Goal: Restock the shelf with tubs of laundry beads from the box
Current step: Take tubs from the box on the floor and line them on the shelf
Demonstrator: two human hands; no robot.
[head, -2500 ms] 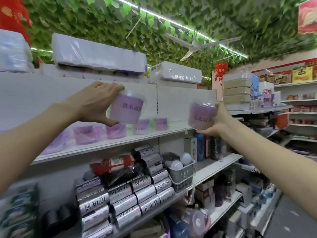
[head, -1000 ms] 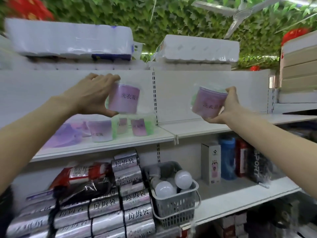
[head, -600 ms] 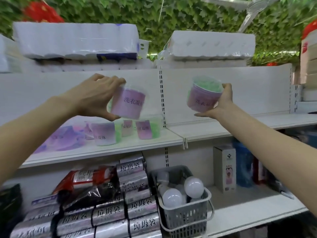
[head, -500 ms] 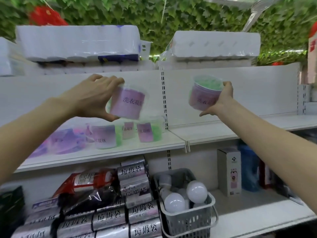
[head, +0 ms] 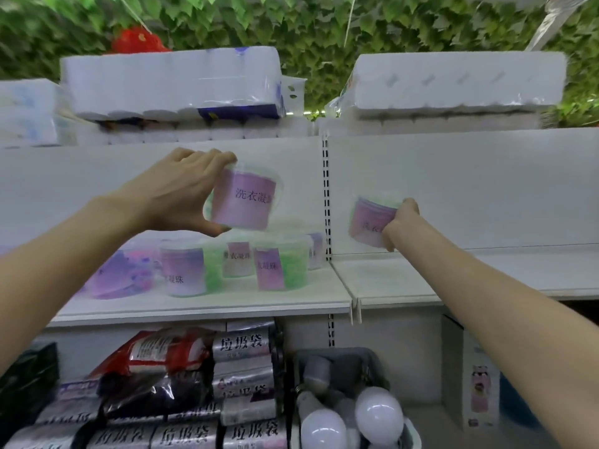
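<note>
Overhead, leafy ceiling (head: 291,24); white shelf (head: 227,303); left hand (head: 181,192) clamps tub (head: 246,202), right hand (head: 400,222) another tub (head: 368,222).

Tub (head: 368,222) label half behind right hand (head: 401,222) (lettering blurred)

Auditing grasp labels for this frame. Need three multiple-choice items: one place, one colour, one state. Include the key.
1. Relative to the slotted upright, the right tub, held by the right hand, is:
A) left of it
B) right of it
C) hidden behind it

2. The label on the left tub is:
A) purple
B) yellow
C) black

3. The left hand is:
A) open, empty
B) curled, empty
C) gripping the left tub above the shelved tubs

1 B: the tub shows plainly to the right of the upright.
2 A: the label is lilac with dark characters.
3 C: fingers and thumb wrap the tub, with the others below it.
</note>
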